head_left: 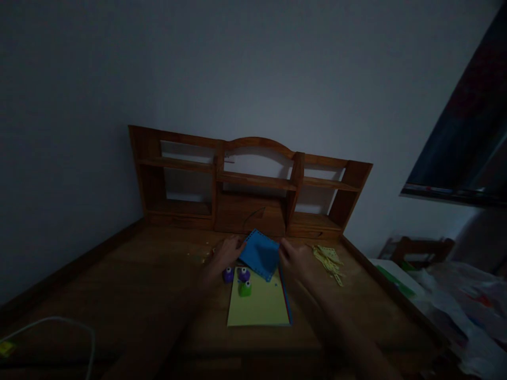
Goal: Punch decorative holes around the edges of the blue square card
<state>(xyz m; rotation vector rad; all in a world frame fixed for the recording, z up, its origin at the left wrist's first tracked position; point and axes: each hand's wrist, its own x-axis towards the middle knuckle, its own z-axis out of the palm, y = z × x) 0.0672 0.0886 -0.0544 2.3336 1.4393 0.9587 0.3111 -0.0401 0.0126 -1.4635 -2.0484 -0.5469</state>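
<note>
A blue sheet (259, 254) is held up at a tilt between my two hands, with a row of small notches or holes along its edges. My left hand (227, 252) has its fingers closed at the sheet's left edge. At the right corner, my right hand (293, 257) pinches the sheet. Below it lies a stack of paper with a pale yellow sheet (259, 309) on top and red and blue edges showing at the right. On the stack's left part sit a purple gadget (244, 274) and a green gadget (245, 288), each with a white eye-like spot.
Another purple gadget (228, 275) stands left of the stack. Yellow paper strips (328, 259) lie in a heap at the right. A wooden shelf unit (253, 211) rises at the desk's back. A white cable (59, 319) curves at lower left; plastic bags (467, 311) are beyond the right edge.
</note>
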